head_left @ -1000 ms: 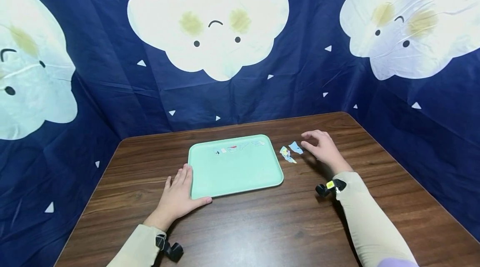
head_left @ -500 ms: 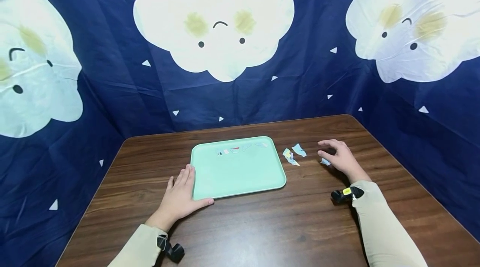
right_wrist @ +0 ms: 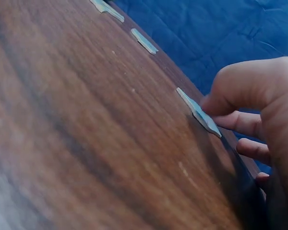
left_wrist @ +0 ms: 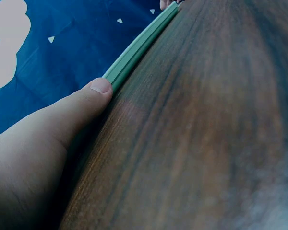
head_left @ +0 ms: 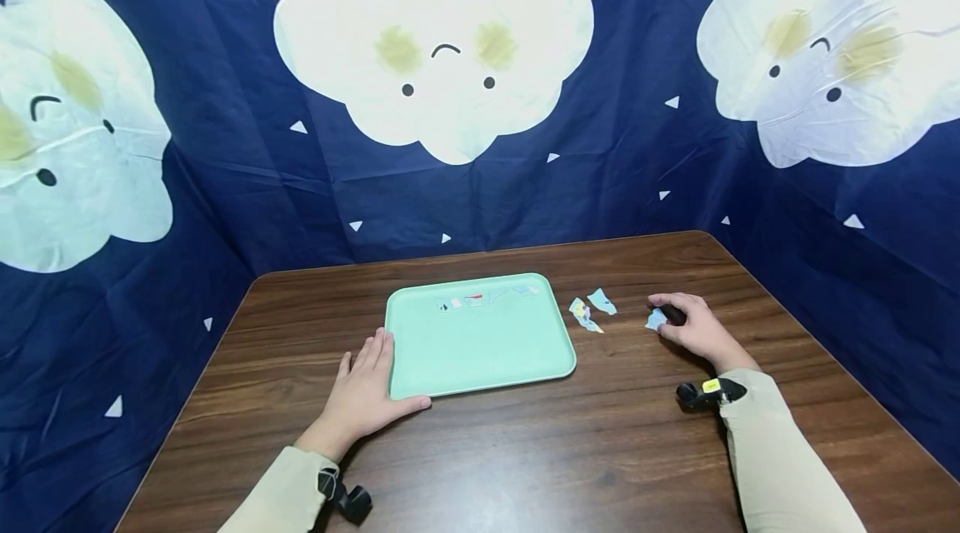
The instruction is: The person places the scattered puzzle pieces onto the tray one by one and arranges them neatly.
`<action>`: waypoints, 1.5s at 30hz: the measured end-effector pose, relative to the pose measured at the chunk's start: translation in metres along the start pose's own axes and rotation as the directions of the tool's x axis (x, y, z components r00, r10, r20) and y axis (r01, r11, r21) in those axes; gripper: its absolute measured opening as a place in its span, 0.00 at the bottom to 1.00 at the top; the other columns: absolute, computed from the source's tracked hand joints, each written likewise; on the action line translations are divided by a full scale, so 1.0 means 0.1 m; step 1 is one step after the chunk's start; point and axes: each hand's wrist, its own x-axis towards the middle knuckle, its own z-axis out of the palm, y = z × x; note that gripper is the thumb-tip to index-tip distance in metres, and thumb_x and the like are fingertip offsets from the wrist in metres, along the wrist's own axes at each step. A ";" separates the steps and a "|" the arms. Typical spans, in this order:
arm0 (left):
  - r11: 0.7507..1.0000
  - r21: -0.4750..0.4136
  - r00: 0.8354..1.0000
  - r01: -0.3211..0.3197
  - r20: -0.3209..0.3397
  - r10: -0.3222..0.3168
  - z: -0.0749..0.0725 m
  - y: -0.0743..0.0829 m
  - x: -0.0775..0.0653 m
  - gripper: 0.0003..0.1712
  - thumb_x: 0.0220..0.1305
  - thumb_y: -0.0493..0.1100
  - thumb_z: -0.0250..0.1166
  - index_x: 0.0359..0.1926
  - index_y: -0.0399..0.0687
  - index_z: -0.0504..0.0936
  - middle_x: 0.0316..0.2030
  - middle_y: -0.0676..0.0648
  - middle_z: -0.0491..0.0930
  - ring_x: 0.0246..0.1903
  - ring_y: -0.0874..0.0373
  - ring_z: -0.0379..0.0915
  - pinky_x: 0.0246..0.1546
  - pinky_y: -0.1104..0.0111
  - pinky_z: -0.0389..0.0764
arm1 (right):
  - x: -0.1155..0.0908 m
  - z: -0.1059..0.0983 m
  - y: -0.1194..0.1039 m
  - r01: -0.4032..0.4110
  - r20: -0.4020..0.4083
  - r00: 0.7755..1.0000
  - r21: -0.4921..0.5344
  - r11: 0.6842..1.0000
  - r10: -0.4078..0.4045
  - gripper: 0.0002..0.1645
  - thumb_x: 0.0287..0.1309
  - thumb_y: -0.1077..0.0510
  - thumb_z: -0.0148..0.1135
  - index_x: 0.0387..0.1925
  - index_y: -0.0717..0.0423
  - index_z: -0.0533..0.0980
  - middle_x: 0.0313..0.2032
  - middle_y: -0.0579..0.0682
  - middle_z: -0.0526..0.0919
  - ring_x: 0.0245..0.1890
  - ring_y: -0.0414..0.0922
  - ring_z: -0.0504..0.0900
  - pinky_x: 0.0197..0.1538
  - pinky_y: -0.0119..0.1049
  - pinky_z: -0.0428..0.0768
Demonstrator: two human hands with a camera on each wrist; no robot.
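My left hand [head_left: 360,400] rests along the left side of a mint-green tray [head_left: 480,350], fingers on its left edge and thumb at the near left corner. In the left wrist view the thumb [left_wrist: 86,103] touches the tray's side. To the right of the tray, my right hand [head_left: 701,329] is at a light blue irregular puzzle piece [head_left: 655,320], its fingers curved and spread around it. The right wrist view has the thumb tip right at the piece [right_wrist: 199,115], which lies close over the wood. The other fingers are partly hidden behind the thumb.
Between tray and right hand lie a yellow-and-blue piece [head_left: 584,315] and another blue piece [head_left: 602,301]. Several small pieces, one with red [head_left: 474,300], line the tray's far part. A blue cloth with clouds [head_left: 435,208] hangs behind the brown wooden table [head_left: 480,466].
My right hand has moved right and nearer, away from the two pieces by the tray, to the light blue piece. The left hand stays at the tray. The head view has shifted slightly.
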 end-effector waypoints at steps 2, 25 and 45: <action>1.000 0.002 1.000 -0.002 -0.002 0.002 0.00 0.00 0.00 0.81 0.43 0.92 0.51 0.79 0.33 0.47 0.79 0.35 0.44 0.77 0.38 0.44 0.70 0.35 0.46 | -0.01 -0.01 -0.01 -0.011 0.016 1.000 -0.015 1.000 0.011 0.31 0.45 0.71 0.67 0.56 0.65 0.79 0.52 0.65 0.82 0.57 0.66 0.71 0.60 0.59 0.62; 1.000 0.011 1.000 0.006 -0.002 -0.006 0.04 -0.04 0.00 0.81 0.43 0.92 0.50 0.78 0.32 0.47 0.79 0.34 0.44 0.77 0.37 0.44 0.70 0.34 0.46 | 0.06 0.12 -0.08 -0.079 0.056 0.995 -0.099 0.992 0.085 0.26 0.54 0.60 0.72 0.56 0.61 0.80 0.52 0.62 0.81 0.59 0.67 0.66 0.59 0.65 0.62; 1.000 0.006 1.000 0.004 0.002 -0.004 0.02 -0.01 0.01 0.81 0.44 0.92 0.51 0.78 0.32 0.47 0.79 0.34 0.44 0.77 0.37 0.44 0.70 0.34 0.45 | 0.06 0.12 -0.12 -0.035 0.059 0.997 -0.113 0.993 0.042 0.24 0.50 0.67 0.69 0.53 0.60 0.82 0.42 0.54 0.83 0.53 0.60 0.69 0.57 0.57 0.64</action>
